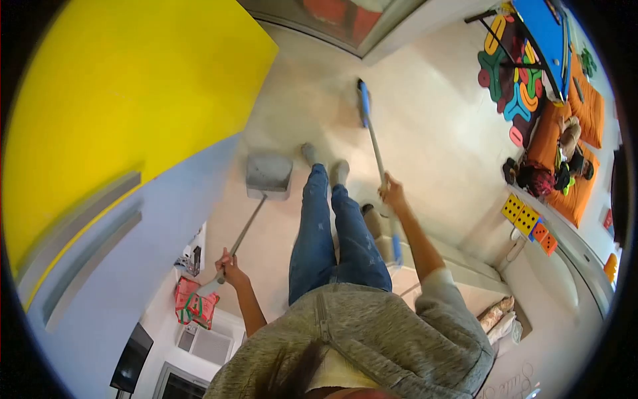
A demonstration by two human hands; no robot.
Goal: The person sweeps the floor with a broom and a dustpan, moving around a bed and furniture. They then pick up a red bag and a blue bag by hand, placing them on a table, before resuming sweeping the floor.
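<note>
Plainly, the left grip (230,268) is curled closed around the long-handled grey dustpan (268,170), on the floor (425,146) beside the person's feet (309,155); the right grip (392,193) clasps the blue-headed broom (375,145), its head farther forward; sweeping straight panward could knock those feet

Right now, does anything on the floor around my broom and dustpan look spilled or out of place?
Nothing stands out: the pale floor shows no clear spill around the broom or dustpan, though fine dust might not show.
</note>
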